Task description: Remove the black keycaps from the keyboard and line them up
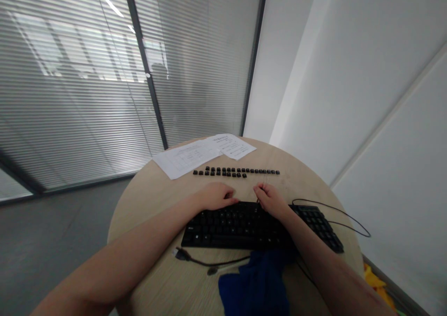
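A black keyboard lies across a round wooden table. My left hand rests on the keyboard's far left edge, its fingers curled down over the top row. Close beside it, my right hand sits at the far middle edge, fingers bent in a pinch round a thin tool or wire I cannot make out. Beyond the hands, two short rows of loose black keycaps are lined up on the tabletop.
Two printed paper sheets lie at the table's far side. A black cable loops off the keyboard's right end; another cable with a plug trails at the near left. Blue cloth covers the near edge. Glass wall with blinds behind.
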`<state>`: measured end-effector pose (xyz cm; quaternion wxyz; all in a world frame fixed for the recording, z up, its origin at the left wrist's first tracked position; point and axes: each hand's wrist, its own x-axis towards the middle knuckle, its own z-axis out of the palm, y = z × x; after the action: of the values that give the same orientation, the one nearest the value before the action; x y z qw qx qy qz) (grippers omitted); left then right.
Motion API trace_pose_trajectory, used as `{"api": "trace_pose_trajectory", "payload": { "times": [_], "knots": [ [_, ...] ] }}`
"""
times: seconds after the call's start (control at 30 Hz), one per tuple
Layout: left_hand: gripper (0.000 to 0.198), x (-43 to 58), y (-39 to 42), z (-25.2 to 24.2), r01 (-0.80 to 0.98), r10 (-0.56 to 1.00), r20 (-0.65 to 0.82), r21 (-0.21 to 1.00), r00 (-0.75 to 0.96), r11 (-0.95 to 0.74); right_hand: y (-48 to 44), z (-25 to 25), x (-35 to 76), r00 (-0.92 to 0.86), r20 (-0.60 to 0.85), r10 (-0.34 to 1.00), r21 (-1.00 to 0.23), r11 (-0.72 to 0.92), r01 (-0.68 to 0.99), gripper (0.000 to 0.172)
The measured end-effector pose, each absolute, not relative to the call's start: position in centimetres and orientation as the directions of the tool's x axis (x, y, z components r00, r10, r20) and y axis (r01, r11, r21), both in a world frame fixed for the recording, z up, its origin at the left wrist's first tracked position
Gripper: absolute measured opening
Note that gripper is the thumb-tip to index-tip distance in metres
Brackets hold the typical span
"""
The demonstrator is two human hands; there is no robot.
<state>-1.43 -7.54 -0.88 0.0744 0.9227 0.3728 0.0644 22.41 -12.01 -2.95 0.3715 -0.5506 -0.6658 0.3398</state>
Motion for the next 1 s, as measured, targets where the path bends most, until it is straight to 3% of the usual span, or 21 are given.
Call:
{"api": "trace_pose_trajectory", "payload": {
  "times": [1.0],
  "knots": [
    [0.045,-1.40,-7.55,-0.73,0.666,0.692,0.060,0.219,0.720,-0.713,-11.65,-3.46,22.61,-0.114,0.132,0.985,-0.853,0.172,0.493,0.030]
  ]
}}
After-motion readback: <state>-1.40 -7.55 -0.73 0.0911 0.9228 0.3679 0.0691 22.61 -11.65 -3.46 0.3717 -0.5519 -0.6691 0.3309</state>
